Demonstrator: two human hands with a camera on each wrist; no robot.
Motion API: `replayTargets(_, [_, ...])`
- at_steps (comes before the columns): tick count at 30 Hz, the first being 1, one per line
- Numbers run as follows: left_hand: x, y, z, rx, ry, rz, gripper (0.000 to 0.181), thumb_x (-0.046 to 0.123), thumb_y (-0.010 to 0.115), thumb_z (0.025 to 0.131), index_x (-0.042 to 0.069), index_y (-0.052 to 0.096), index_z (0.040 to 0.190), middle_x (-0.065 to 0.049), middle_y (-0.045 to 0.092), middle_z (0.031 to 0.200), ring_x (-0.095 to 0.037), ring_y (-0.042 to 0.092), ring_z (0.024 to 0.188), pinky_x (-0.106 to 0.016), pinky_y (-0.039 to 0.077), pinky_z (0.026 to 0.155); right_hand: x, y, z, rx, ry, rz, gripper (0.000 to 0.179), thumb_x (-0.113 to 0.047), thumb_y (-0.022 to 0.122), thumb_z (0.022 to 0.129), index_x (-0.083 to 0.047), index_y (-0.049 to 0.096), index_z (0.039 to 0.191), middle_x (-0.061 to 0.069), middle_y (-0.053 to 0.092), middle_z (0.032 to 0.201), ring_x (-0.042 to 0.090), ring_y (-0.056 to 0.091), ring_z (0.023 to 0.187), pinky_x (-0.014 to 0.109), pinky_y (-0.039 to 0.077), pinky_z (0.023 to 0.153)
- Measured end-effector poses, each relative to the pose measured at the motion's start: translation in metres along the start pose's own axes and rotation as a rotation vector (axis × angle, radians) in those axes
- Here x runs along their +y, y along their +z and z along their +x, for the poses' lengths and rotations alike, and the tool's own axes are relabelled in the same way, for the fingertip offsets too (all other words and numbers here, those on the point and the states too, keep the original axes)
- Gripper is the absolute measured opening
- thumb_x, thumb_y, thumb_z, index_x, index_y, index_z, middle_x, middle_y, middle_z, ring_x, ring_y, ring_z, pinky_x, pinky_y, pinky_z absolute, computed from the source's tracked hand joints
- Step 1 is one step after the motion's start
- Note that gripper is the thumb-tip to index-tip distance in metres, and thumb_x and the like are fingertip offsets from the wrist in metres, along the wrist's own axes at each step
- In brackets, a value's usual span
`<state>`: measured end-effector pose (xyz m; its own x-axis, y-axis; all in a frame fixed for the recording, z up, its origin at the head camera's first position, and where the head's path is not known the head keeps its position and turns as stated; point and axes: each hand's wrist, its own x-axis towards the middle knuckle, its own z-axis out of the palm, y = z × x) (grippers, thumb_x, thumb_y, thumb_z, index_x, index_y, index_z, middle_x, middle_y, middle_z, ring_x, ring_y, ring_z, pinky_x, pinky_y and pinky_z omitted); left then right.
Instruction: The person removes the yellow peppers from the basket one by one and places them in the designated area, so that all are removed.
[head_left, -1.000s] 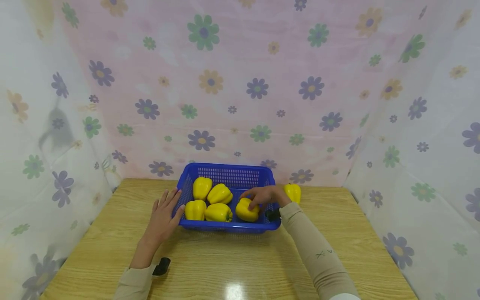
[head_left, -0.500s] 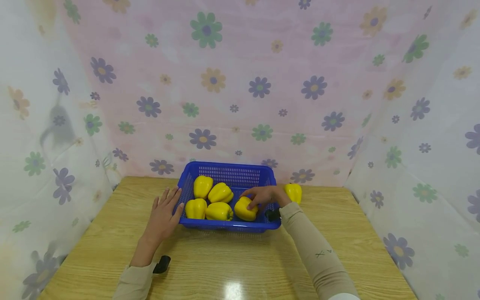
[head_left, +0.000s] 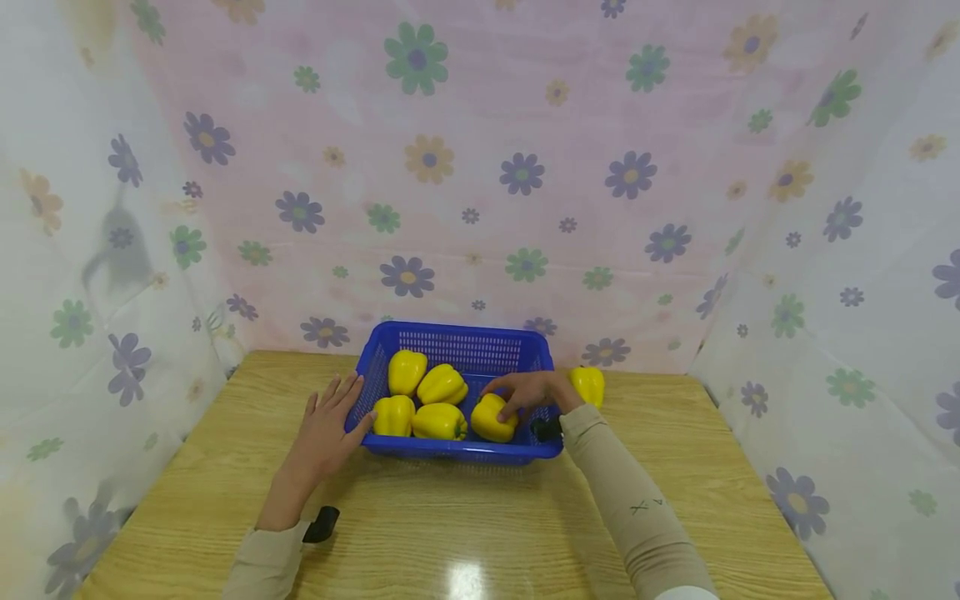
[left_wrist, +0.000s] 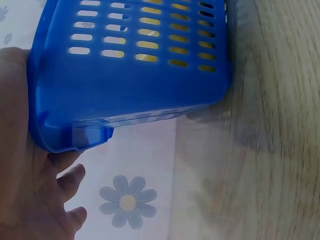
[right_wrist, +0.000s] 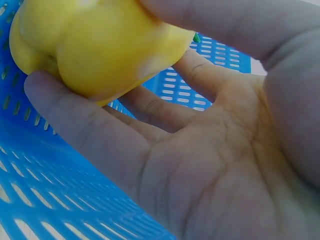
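Observation:
A blue plastic basket (head_left: 459,448) with slotted sides holds several yellow bell peppers, grouped in its left half. My right hand (head_left: 531,390) reaches over the right rim and grips a yellow bell pepper (head_left: 492,419) inside the basket. In the right wrist view, the thumb lies across the top of that pepper (right_wrist: 105,47) and the fingers curl beneath it. At the left rim rests my left hand (head_left: 324,433), fingers extended and the thumb over the edge. The left wrist view has this hand (left_wrist: 25,165) against the basket's corner (left_wrist: 55,135).
Another yellow bell pepper (head_left: 588,386) stands on the wooden table (head_left: 442,517) just outside the basket's right side, partly behind the right wrist. A flower-printed curtain (head_left: 480,200) hangs behind the table and along both sides.
The left thumb has slid slightly inward over the basket rim. The right hand keeps its grip on the pepper with little movement. The head view has shifted slightly.

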<state>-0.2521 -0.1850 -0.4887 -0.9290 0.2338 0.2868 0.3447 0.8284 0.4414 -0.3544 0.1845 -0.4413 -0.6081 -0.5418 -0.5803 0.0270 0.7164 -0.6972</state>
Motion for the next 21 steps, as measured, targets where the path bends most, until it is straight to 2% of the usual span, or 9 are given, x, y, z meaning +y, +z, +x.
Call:
replayTargets(4, [-0.0013,-0.0002,0.0002,-0.017,0.001,0.011,0.071,0.044,0.050,0.105,0.003,0.031,0.159,-0.018,0.029,0.165,-0.045,0.019,0.154,-0.070,0.008,0.120,0.0021,-0.0006,0.0006,0.004,-0.002,0.003,0.061,-0.009,0.071,0.095,-0.012,0.047,0.151,0.022,0.041,0.153,0.032,0.055,0.126,0.051,0.057,0.095])
replayTargets(13, [-0.0018,0.0030,-0.0013,0.018,-0.001,0.023,0.065,0.037,0.051,0.106,0.003,0.033,0.159,-0.018,0.030,0.165,-0.044,0.017,0.154,-0.069,0.009,0.120,0.0025,-0.0007,0.0016,-0.001,-0.001,0.001,0.063,-0.011,0.072,0.095,-0.014,0.046,0.152,0.021,0.040,0.155,0.034,0.052,0.131,0.049,0.057,0.096])
replayTargets(21, [-0.0011,0.0035,-0.0028,0.027,-0.004,0.045,0.066,0.039,0.048,0.106,0.002,0.033,0.158,-0.018,0.031,0.164,-0.044,0.018,0.154,-0.068,0.010,0.120,0.0019,-0.0011,0.0011,0.001,-0.006,-0.010,0.062,-0.011,0.072,0.095,-0.013,0.046,0.151,0.022,0.039,0.155,0.034,0.055,0.128,0.050,0.057,0.095])
